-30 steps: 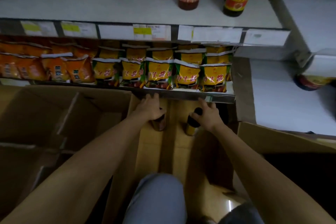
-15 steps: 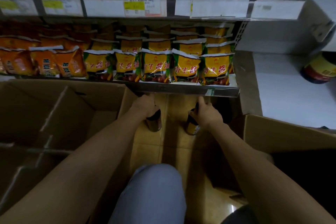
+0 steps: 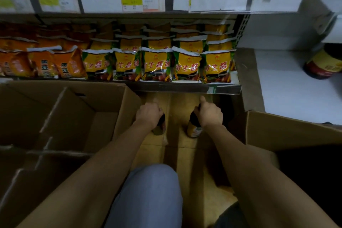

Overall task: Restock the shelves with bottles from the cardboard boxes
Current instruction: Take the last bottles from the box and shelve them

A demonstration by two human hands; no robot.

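Both hands low at 12 o'clock under the shelf (image 3: 185, 89): left hand (image 3: 149, 114) and right hand (image 3: 211, 115) each clamped round 1 upright bottle's neck, left bottle (image 3: 161, 126), right bottle (image 3: 193, 128). Caps hidden, labels murky.

I see a dim shop. The floor (image 3: 182, 111) has shiny yellow-brown tiles. Paper price tags (image 3: 140, 2) run along a grey shelf edge. A white ledge (image 3: 288, 87) sits on the right.
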